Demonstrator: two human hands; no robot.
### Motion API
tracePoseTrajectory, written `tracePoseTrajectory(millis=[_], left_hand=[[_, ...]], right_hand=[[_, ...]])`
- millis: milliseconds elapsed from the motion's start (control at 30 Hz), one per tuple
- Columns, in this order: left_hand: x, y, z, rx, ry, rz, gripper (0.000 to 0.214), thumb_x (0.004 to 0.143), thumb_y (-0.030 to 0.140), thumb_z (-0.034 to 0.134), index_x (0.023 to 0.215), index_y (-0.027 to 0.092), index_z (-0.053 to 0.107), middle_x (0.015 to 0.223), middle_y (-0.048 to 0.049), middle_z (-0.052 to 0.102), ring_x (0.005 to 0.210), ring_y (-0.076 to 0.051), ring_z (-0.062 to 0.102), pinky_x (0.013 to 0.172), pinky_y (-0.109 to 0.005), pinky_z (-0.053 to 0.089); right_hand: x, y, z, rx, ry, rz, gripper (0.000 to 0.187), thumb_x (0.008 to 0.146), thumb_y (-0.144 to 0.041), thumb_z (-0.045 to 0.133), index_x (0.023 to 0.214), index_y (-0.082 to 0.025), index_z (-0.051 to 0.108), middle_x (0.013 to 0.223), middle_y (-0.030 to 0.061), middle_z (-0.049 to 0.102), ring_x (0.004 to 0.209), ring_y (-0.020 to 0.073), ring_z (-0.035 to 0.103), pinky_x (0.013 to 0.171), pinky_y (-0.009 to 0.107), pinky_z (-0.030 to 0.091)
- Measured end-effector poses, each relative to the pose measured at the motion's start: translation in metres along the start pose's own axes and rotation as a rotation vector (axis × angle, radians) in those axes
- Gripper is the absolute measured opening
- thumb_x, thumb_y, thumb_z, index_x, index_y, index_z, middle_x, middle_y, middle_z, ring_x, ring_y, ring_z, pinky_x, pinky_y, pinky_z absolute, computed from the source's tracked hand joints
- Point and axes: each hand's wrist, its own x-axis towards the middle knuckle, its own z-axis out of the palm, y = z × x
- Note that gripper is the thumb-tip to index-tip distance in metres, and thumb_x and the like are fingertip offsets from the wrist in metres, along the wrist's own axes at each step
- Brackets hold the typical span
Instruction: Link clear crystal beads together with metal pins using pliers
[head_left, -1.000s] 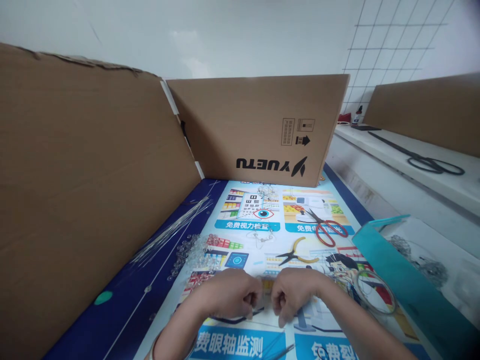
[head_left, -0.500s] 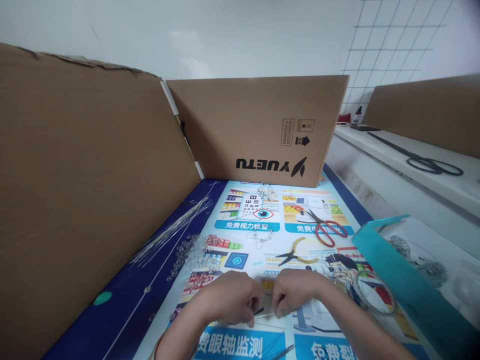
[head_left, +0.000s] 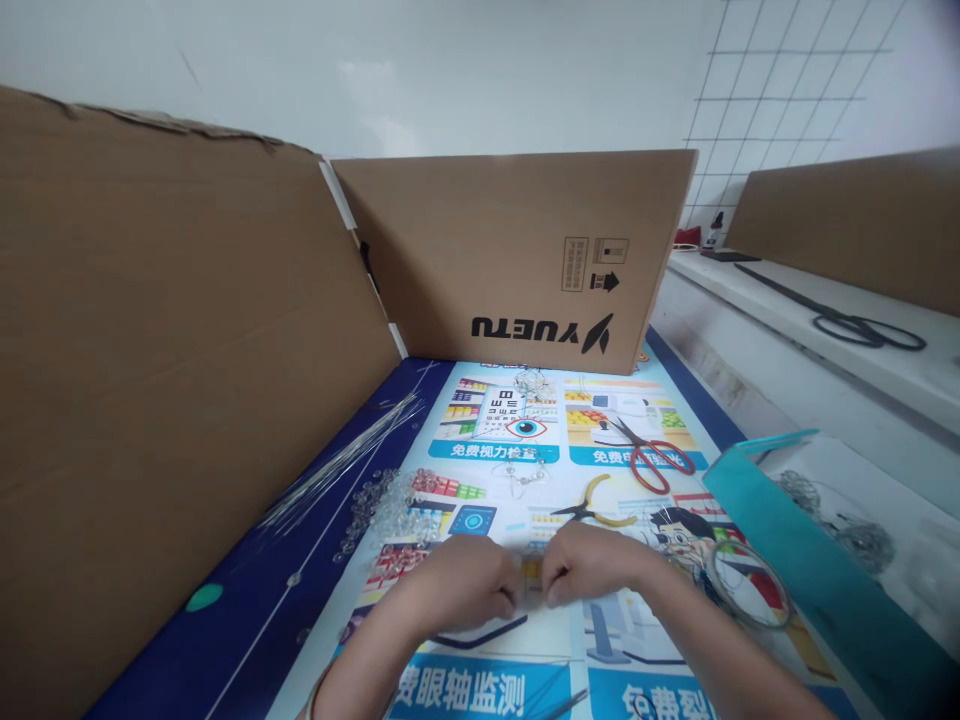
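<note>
Close together over the printed table cover, my left hand [head_left: 476, 583] and my right hand [head_left: 589, 565] face each other with curled fingers. Both are closed; whatever is pinched between them is too small or blurred to make out. Just beyond my right hand lie yellow-handled pliers [head_left: 592, 510]. Clear beads [head_left: 390, 510] are spread to the left of my left hand. A small wire piece with beads [head_left: 521, 475] rests on the cover ahead of both hands.
Red-handled scissors [head_left: 652, 455] lie farther right. A wire coil [head_left: 750, 585] sits beside a teal box [head_left: 795, 540] holding wire bundles. Thin wires [head_left: 345, 460] lie at the left. Cardboard panels [head_left: 510, 260] stand at the back and left. Black scissors [head_left: 847, 320] rest on the ledge.
Both hands have moved slightly up and away from me, still close together. A thin pale line seen earlier below the fingers is no longer distinct. Objects on the table stay put.
</note>
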Motion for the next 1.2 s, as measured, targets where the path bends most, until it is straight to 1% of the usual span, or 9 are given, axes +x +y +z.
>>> tracePoseTrajectory(millis=[133, 200, 267, 367, 500, 600, 700, 867, 1200], left_hand=[[0.001, -0.001, 0.001, 0.082, 0.028, -0.072, 0.015, 0.073, 0.024, 0.056, 0.08, 0.028, 0.069, 0.074, 0.0006, 0.069, 0.069, -0.018, 0.06, 0.057, -0.023, 0.034], [0.003, -0.002, 0.002, 0.145, 0.059, -0.099, 0.018, 0.074, 0.019, 0.052, 0.079, 0.026, 0.068, 0.072, -0.0019, 0.067, 0.067, -0.019, 0.059, 0.056, -0.024, 0.034], [0.007, -0.003, 0.003, 0.235, 0.123, -0.141, 0.021, 0.075, 0.014, 0.048, 0.077, 0.022, 0.067, 0.073, -0.0044, 0.065, 0.066, -0.02, 0.058, 0.055, -0.025, 0.035], [0.015, -0.005, 0.006, 0.339, 0.254, -0.203, 0.022, 0.077, 0.01, 0.045, 0.077, 0.019, 0.064, 0.075, -0.0061, 0.062, 0.066, -0.021, 0.057, 0.055, -0.027, 0.036], [0.028, -0.009, 0.014, 0.333, 0.403, -0.197, 0.015, 0.081, 0.012, 0.047, 0.078, 0.019, 0.06, 0.076, -0.0043, 0.059, 0.074, -0.021, 0.054, 0.062, -0.029, 0.039], [0.035, -0.013, 0.021, 0.335, 0.453, -0.2, 0.011, 0.082, 0.013, 0.049, 0.078, 0.019, 0.058, 0.078, -0.0041, 0.058, 0.078, -0.021, 0.052, 0.065, -0.03, 0.039], [0.041, -0.013, 0.025, 0.333, 0.477, -0.193, 0.009, 0.082, 0.014, 0.05, 0.079, 0.019, 0.056, 0.079, -0.0041, 0.057, 0.08, -0.021, 0.05, 0.067, -0.031, 0.039], [0.044, -0.012, 0.027, 0.299, 0.508, -0.17, 0.008, 0.083, 0.014, 0.049, 0.08, 0.019, 0.054, 0.08, -0.0034, 0.055, 0.081, -0.021, 0.048, 0.068, -0.031, 0.038], [0.045, -0.011, 0.027, 0.277, 0.509, -0.147, 0.013, 0.083, 0.01, 0.045, 0.08, 0.018, 0.054, 0.084, -0.0049, 0.054, 0.085, -0.021, 0.047, 0.073, -0.033, 0.038]], right_hand=[[-0.001, 0.002, -0.005, -0.1, 0.096, 0.004, 0.013, 0.072, -0.023, 0.057, 0.077, -0.021, 0.068, 0.069, -0.0056, 0.063, 0.059, 0.0078, 0.052, 0.052, 0.017, 0.03], [-0.001, 0.002, -0.007, -0.18, 0.139, 0.032, 0.011, 0.073, -0.023, 0.057, 0.075, -0.021, 0.068, 0.066, -0.0056, 0.062, 0.058, 0.0078, 0.051, 0.053, 0.018, 0.03], [0.0, 0.001, -0.008, -0.244, 0.204, 0.075, 0.012, 0.075, -0.024, 0.056, 0.073, -0.02, 0.067, 0.067, -0.0045, 0.061, 0.059, 0.0085, 0.051, 0.055, 0.019, 0.031], [0.003, 0.0, -0.008, -0.324, 0.34, 0.169, 0.02, 0.081, -0.023, 0.048, 0.074, -0.018, 0.066, 0.075, 0.0007, 0.061, 0.069, 0.0124, 0.052, 0.06, 0.022, 0.032], [0.005, -0.003, -0.007, -0.422, 0.487, 0.295, 0.026, 0.085, -0.015, 0.039, 0.076, -0.015, 0.064, 0.082, 0.0086, 0.058, 0.083, 0.0197, 0.048, 0.067, 0.028, 0.031], [0.006, -0.005, -0.006, -0.536, 0.544, 0.308, 0.021, 0.081, -0.009, 0.044, 0.072, -0.015, 0.062, 0.081, 0.0092, 0.056, 0.09, 0.0219, 0.044, 0.071, 0.03, 0.03], [0.007, -0.008, -0.004, -0.643, 0.577, 0.282, 0.017, 0.08, -0.009, 0.047, 0.072, -0.016, 0.06, 0.08, 0.0068, 0.055, 0.084, 0.0198, 0.043, 0.07, 0.03, 0.029], [0.008, -0.012, -0.002, -0.686, 0.591, 0.265, 0.014, 0.081, -0.01, 0.049, 0.077, -0.017, 0.06, 0.079, 0.005, 0.056, 0.08, 0.0185, 0.043, 0.071, 0.03, 0.029], [0.01, -0.016, 0.0, -0.632, 0.532, 0.345, 0.016, 0.08, -0.008, 0.048, 0.079, -0.017, 0.06, 0.081, 0.0064, 0.056, 0.079, 0.0189, 0.046, 0.069, 0.03, 0.03]])
